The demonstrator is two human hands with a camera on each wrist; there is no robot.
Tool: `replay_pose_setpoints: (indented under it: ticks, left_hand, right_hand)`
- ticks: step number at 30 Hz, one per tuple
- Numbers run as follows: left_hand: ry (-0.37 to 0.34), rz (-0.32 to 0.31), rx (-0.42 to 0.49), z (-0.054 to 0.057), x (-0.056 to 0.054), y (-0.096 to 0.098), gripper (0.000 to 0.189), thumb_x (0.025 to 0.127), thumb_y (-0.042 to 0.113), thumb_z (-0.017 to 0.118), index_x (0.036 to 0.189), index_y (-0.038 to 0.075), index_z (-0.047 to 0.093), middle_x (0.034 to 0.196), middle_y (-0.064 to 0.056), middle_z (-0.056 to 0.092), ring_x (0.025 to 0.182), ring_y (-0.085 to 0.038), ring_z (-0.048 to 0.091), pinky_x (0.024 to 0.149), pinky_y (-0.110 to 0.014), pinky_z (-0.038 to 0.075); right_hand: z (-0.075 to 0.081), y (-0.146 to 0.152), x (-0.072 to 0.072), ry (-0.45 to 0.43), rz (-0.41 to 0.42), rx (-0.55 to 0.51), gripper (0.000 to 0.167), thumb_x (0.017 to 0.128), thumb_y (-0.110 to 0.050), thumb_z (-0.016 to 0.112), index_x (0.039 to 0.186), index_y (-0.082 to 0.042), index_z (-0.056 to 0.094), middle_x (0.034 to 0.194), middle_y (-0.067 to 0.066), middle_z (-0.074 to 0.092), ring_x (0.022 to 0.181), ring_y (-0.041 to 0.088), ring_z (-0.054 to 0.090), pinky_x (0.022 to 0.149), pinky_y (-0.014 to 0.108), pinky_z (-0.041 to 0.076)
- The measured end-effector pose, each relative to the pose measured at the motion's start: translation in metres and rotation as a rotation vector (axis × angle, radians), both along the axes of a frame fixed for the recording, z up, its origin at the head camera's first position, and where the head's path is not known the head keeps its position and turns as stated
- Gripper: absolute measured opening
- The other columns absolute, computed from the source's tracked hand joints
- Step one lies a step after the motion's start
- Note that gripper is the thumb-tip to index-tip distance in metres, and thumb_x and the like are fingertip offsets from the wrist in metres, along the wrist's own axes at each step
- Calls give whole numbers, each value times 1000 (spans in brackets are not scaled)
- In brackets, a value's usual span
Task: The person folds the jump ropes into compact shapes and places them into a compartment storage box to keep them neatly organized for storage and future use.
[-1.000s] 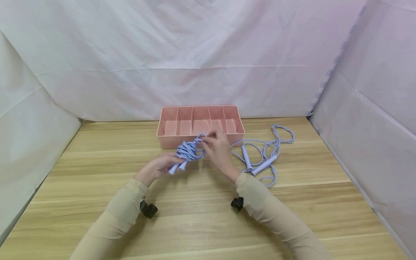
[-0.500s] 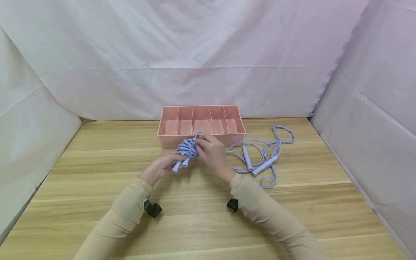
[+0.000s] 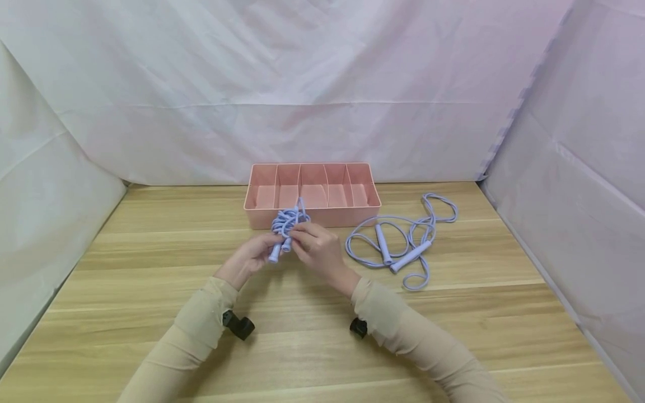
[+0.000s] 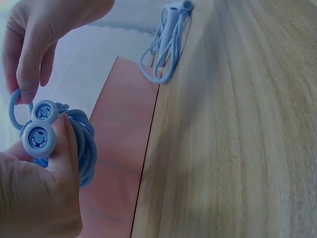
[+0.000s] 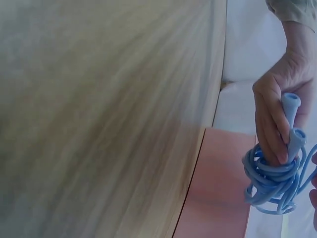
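Note:
A blue jump rope (image 3: 284,220) is wound in a bundle around its two handles, held above the table in front of the pink box. My left hand (image 3: 250,256) grips the bundle near the handle ends, which poke out toward me. With thumb and fingers, my right hand (image 3: 322,251) pinches a loop of the cord beside the handles. In the left wrist view the round handle ends (image 4: 39,139) sit side by side above my left thumb. The right wrist view shows coils (image 5: 272,183) below the left fingers; only the right fingertips enter at its edge.
The pink box (image 3: 342,218) with several upright dividers stands at the table's back, by the white cloth backdrop (image 3: 312,134). A second blue jump rope (image 3: 410,257) lies loosely looped on the wooden table (image 3: 302,358), right of the box.
My right hand has moved left and toward me, drawing the cord from the bundle's far end to beside the handles. The left hand has shifted only slightly.

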State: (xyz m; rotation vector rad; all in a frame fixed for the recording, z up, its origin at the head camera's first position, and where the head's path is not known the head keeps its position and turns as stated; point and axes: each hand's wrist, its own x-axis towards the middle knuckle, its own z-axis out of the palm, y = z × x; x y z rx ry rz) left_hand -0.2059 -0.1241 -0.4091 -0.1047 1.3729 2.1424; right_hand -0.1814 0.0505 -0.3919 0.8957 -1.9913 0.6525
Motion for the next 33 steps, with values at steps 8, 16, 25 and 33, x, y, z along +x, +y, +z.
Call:
replay_pose_setpoints:
  ticks: [8,16,25,33]
  left_hand:
    - [115,-73,212,-67,-42,-17,19,86,8,59,102,-1,53,87,-8,64,75,-13,62,63,-19,52]
    - [150,-25,105,-13,-22,1,34,90,11,54,118,-7,46,88,-3,62,75,-8,59,63,-16,49]
    - [104,-34,256,-68,-78,-1,33,90,13,55,119,0,50,100,-7,62,80,-14,60,65,-19,51]
    - [60,39,146,39,-25,28,29,94,2,41,123,-3,41,94,-1,60,78,-7,59,70,-14,49]
  right_hand:
    - [-4,-2,3,32,-24,67,12,72,-5,70,83,-7,71,91,3,67,82,14,63,74,18,51]
    - [-8,0,-4,-13,-41,131,27,72,-8,65,97,1,67,102,11,64,102,24,58,96,25,41]
    - [2,1,-12,-56,-35,71,27,77,-6,69,101,4,65,105,14,62,107,28,56,99,27,38]
    - [7,10,-26,-48,-137,75,22,79,-8,68,98,2,66,103,13,64,101,26,59,87,26,47]
